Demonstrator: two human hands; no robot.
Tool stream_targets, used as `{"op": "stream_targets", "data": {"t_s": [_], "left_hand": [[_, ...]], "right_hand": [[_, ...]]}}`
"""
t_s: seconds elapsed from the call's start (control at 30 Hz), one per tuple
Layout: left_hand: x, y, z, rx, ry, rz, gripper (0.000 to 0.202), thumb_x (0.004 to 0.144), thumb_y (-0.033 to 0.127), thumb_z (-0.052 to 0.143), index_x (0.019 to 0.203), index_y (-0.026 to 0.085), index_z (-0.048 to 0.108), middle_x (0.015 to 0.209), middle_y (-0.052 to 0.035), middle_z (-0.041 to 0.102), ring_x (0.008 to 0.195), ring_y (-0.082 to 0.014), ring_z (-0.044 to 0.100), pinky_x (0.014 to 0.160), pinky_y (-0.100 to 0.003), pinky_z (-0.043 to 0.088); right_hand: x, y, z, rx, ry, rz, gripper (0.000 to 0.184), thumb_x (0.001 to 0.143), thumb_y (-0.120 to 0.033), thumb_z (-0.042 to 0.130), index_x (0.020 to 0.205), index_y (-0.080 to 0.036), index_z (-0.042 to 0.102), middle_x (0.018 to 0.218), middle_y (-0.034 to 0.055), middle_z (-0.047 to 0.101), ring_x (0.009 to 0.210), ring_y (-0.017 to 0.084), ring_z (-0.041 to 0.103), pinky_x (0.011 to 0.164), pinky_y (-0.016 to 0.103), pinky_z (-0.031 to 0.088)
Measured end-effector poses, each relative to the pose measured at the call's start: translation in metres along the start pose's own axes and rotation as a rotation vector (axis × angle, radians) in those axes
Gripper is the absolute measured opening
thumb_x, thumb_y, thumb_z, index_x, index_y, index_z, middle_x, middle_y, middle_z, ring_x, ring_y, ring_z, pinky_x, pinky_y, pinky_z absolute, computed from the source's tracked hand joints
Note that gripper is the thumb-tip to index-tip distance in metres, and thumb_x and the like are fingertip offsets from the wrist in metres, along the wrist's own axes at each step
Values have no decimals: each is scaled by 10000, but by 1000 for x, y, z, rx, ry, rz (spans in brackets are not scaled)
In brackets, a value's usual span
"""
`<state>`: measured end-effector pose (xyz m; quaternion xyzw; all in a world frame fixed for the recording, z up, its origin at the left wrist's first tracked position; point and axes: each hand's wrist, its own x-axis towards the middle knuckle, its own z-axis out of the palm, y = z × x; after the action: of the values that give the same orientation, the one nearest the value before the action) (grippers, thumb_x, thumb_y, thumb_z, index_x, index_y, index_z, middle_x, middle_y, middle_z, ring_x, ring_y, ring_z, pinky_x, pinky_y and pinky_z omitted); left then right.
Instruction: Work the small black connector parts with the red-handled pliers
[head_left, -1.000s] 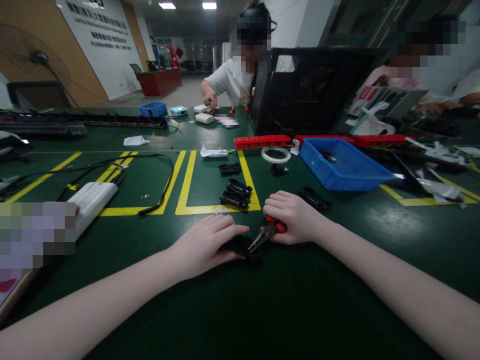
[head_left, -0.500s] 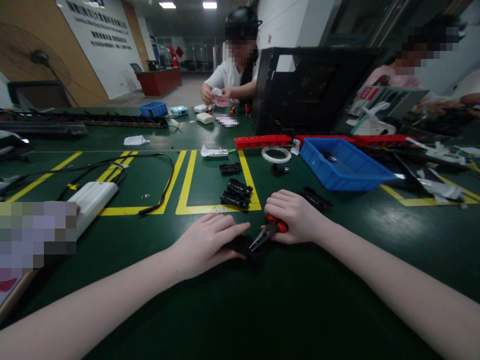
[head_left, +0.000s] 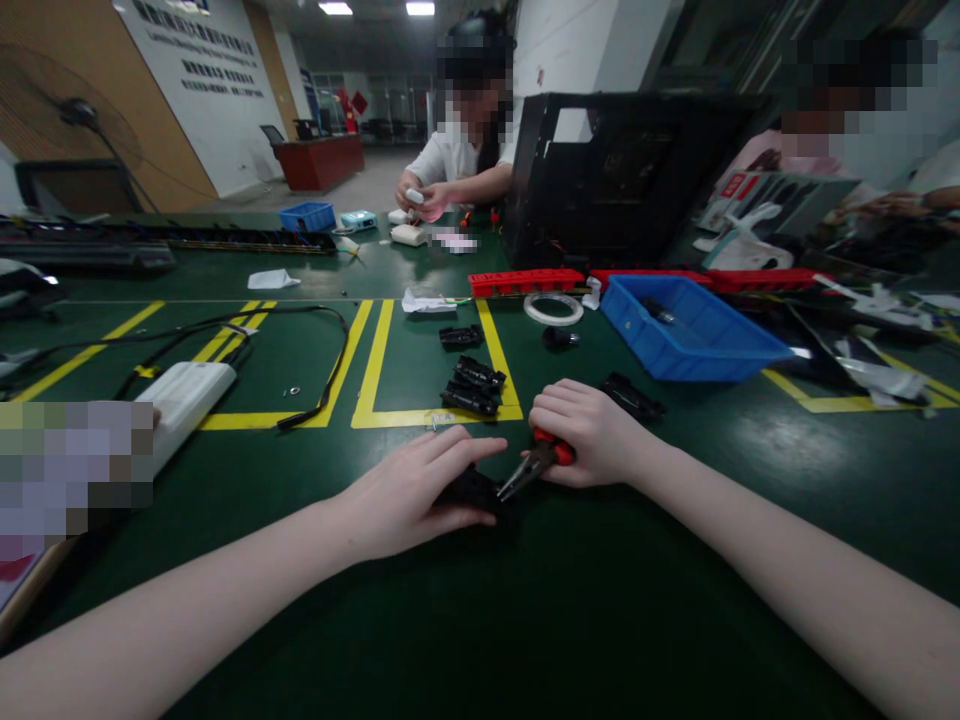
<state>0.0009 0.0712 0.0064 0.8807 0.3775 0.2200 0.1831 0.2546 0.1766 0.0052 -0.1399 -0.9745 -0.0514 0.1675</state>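
Note:
My right hand (head_left: 577,432) is wrapped round a pair of needle-nose pliers (head_left: 531,468) with red grips. The plier tips point down-left and meet the near end of a small black plastic part (head_left: 474,488). My left hand (head_left: 420,485) has the part between its thumb and fingers, low over the green table, with the index finger stretched out above it. The part's far side is hidden by the fingers. Beyond my hands lie similar black plastic parts (head_left: 469,398), and another black part (head_left: 631,396) lies just past my right hand.
A blue bin (head_left: 690,335) with a dark piece in it stands at the right, near a white tape ring (head_left: 553,308). Red strips (head_left: 525,281) run behind. A black cable (head_left: 341,345) and a white power strip (head_left: 191,405) lie left. A co-worker (head_left: 465,160) sits opposite.
My left index finger has lifted and the gap to the thumb is wider, showing more of the black part. The pliers stay nearly still. The co-worker opposite has lowered their hands slightly.

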Motion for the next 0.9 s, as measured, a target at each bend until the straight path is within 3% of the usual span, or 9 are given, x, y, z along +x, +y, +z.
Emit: {"op": "stream_targets", "data": {"t_s": [0.2, 0.63, 0.9], "left_hand": [[0, 1, -3, -72, -31, 9, 536, 930, 335, 628, 1395, 236, 381, 1231, -105, 568, 1077, -240, 599, 873, -377, 533], [-1, 5, -4, -52, 62, 48, 432, 915, 272, 555, 1322, 174, 448, 1198, -115, 613, 1066, -241, 606, 894, -389, 520], [0, 6, -5, -43, 59, 35, 388, 897, 245, 544, 1274, 171, 492, 1158, -104, 616, 1029, -231, 599, 878, -382, 514]], "right_hand": [[0, 0, -1, 11, -14, 4, 217, 829, -388, 587, 744, -207, 505, 725, 39, 537, 693, 194, 473, 678, 331, 363], [1, 0, 0, -2, -9, 17, 207, 816, -385, 593, 762, -200, 518, 738, 46, 546, 697, 197, 469, 681, 333, 360], [1, 0, 0, -13, -2, 35, 212, 819, -395, 592, 771, -197, 531, 770, 62, 571, 733, 212, 500, 711, 345, 373]]}}
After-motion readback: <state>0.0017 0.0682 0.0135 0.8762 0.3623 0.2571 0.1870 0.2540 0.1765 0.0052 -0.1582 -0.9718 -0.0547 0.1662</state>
